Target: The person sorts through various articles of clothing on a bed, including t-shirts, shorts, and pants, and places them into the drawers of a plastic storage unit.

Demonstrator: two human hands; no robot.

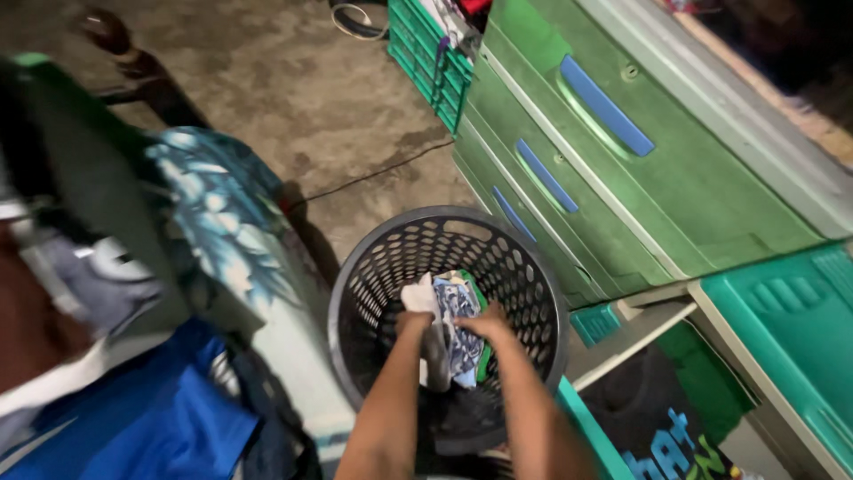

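Both hands reach down into a round dark grey perforated plastic laundry basket (533, 293) standing on the concrete floor (293, 98). The left hand (414, 322) and right hand (484, 324) are close together, each closed on a bundle of crumpled white, blue-patterned and green cloth (455, 311) held just inside the basket. A green plastic drawer chest with blue handles (640, 187) stands just beside the basket. A heap of clothing (178, 293) lies to the left.

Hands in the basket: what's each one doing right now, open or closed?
Left hand: closed on the white cloth in the laundry basket.
Right hand: closed on the blue patterned cloth.
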